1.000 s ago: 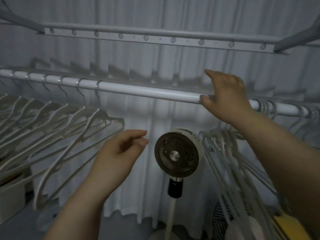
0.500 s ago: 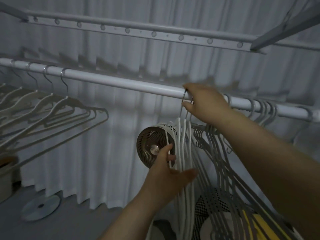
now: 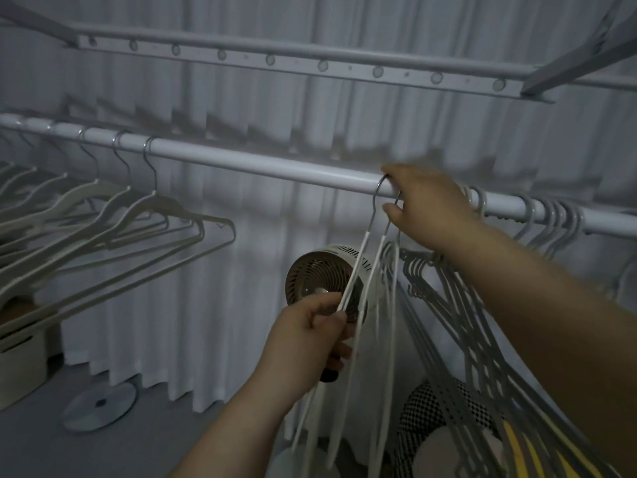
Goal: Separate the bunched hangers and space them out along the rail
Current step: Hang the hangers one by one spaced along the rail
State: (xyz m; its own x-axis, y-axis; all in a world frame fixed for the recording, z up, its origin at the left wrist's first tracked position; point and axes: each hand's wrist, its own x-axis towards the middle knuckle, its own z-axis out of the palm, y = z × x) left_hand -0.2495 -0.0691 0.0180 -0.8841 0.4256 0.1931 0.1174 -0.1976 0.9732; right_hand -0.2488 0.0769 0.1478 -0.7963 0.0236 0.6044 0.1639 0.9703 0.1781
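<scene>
A white rail (image 3: 262,165) runs across the view, sloping down to the right. Several pale hangers (image 3: 151,215) hang spaced out along its left part. A tight bunch of grey hangers (image 3: 448,305) hangs at the right. My right hand (image 3: 424,208) rests on the rail and pinches the metal hooks of two white hangers. My left hand (image 3: 310,332) grips the shoulder of the leftmost white hanger (image 3: 358,263), pulled away from the bunch. More hooks (image 3: 551,215) crowd the rail right of my hand.
A round fan (image 3: 317,281) on a stand is behind the hangers, in front of a white curtain (image 3: 206,305). A second bar with holes (image 3: 275,60) runs overhead. A box (image 3: 20,360) stands at left, a disc-shaped base (image 3: 100,405) lies on the floor, and a checked basket (image 3: 424,419) sits at lower right.
My left hand rose from open below the rail to close on a white hanger. My right hand moved from on top of the rail onto the hooks. The view shifted right.
</scene>
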